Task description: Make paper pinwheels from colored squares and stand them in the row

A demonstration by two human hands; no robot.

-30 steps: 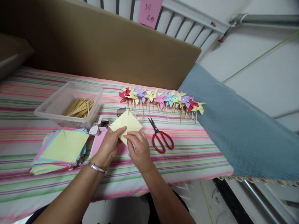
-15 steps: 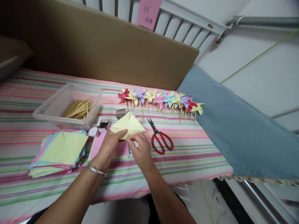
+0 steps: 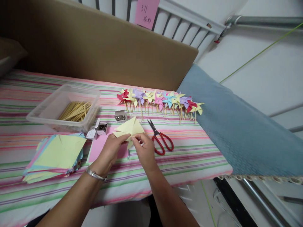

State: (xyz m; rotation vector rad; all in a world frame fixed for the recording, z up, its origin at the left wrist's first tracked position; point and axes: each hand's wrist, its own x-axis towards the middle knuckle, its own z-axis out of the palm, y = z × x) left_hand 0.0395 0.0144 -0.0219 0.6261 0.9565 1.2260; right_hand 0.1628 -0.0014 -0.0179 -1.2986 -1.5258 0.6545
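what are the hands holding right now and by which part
A pale yellow paper, pinched by its near part, towards the middle, with both the left hand and right hand.

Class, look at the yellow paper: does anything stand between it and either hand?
Nothing visible does: the left hand and right hand both hold the yellow paper directly. The red-handled scissors lie to the right, not in between.

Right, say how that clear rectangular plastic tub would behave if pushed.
The tub would likely slide rather than tip, being wide and low. The tan wooden sticks inside might shift, since they lie loosely piled.
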